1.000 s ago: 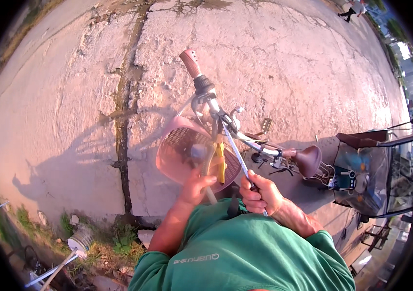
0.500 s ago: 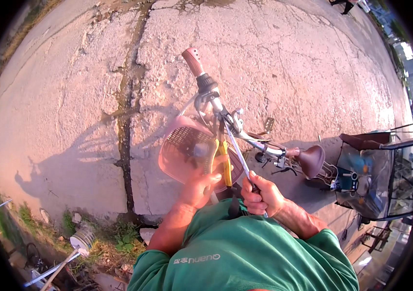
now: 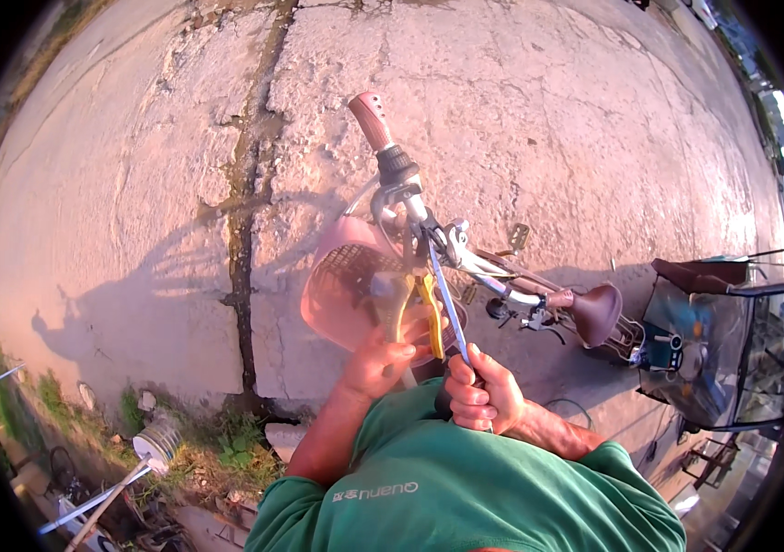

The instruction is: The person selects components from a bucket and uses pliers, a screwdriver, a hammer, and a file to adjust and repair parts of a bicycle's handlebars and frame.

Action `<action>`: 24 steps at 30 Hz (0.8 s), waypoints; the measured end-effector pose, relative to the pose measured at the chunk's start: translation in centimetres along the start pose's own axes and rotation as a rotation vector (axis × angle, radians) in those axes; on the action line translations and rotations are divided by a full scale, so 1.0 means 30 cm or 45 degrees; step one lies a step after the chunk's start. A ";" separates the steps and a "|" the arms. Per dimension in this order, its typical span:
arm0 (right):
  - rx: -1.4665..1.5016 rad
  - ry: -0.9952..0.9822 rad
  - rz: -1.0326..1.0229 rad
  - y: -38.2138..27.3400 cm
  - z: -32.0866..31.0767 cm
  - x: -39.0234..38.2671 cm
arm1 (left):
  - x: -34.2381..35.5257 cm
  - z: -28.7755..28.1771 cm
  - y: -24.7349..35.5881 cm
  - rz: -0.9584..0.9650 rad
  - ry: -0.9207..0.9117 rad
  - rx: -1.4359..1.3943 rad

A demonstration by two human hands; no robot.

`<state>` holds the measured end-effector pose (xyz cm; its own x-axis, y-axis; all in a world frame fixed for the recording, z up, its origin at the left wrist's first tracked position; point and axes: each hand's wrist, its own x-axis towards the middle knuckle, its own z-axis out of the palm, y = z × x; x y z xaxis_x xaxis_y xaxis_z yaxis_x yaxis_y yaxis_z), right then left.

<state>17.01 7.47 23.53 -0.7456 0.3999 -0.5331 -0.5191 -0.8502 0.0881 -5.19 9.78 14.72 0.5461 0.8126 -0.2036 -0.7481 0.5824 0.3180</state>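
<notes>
My left hand (image 3: 372, 366) is closed round yellow-handled pliers (image 3: 435, 327), their upper end at the bicycle's stem beside the pink front basket (image 3: 323, 299). My right hand (image 3: 480, 391) grips a long, thin white strip (image 3: 447, 299), with something dark also in the fist. The strip runs up to the silver handlebar stem (image 3: 420, 216), below a brown grip (image 3: 372, 121) with a black shifter. How the strip joins the stem is too small to tell.
The bicycle's brown saddle (image 3: 594, 315) is at the right. Behind it stands a dark vehicle with a clear canopy (image 3: 716, 359). Cracked concrete (image 3: 125, 202) surrounds the bicycle. A bucket (image 3: 158, 449), poles and weeds (image 3: 237, 451) lie at the lower left.
My left fingers have come further round the yellow pliers' handles. My right hand has shifted slightly left and down. The bicycle sits slightly further right in the picture.
</notes>
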 end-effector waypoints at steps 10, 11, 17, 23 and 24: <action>0.206 -0.202 0.047 0.014 -0.015 0.017 | 0.002 0.047 -0.009 0.037 0.054 0.095; 0.235 -0.221 0.051 0.015 -0.016 0.017 | 0.006 0.063 -0.002 0.051 0.085 0.100; 0.278 -0.327 0.047 0.023 -0.041 0.032 | 0.006 0.077 0.049 -0.030 0.004 0.040; 0.200 -0.271 0.055 0.015 -0.047 0.015 | -0.001 0.099 0.043 -0.018 0.163 0.222; 0.179 -0.281 0.060 0.009 -0.041 0.010 | -0.009 0.072 0.041 -0.026 0.160 0.280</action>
<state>17.14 6.94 22.36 -0.8352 0.4392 -0.3309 -0.5234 -0.8196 0.2330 -5.43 10.22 17.18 0.4991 0.8049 -0.3209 -0.6300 0.5914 0.5034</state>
